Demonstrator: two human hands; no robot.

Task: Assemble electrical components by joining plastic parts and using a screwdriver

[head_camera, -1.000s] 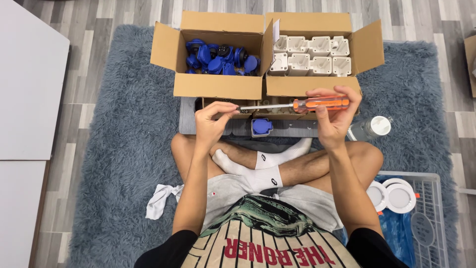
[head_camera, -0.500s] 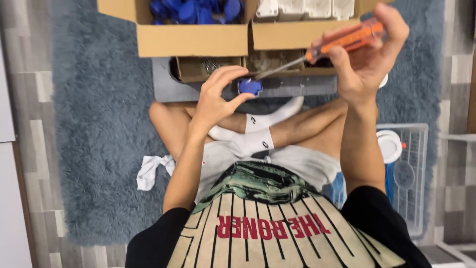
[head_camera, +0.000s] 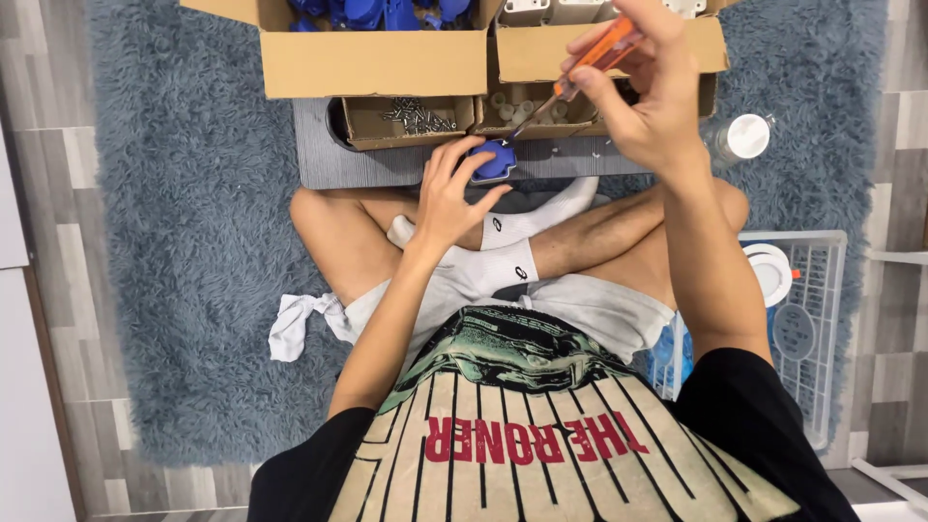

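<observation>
I sit cross-legged on a grey shaggy rug. My left hand (head_camera: pixel 451 193) rests its fingertips on a small blue plastic part (head_camera: pixel 494 160) lying on a grey board (head_camera: pixel 333 164) in front of my legs. My right hand (head_camera: pixel 650 92) holds an orange-handled screwdriver (head_camera: pixel 592 63) tilted down to the left, its metal tip just above the blue part.
Behind the board stand a cardboard box of blue parts (head_camera: pixel 372 48), a box of white parts (head_camera: pixel 619 43), and two low cardboard trays with screws (head_camera: pixel 411 118) and small pieces. A white cloth (head_camera: pixel 300 324) lies left, a white wire basket (head_camera: pixel 807 319) right, a white-capped jar (head_camera: pixel 744 137) beside it.
The view has tipped down and closer. My left hand has dropped from the screwdriver shaft onto the blue part. The screwdriver has swung from level to pointing down at the part.
</observation>
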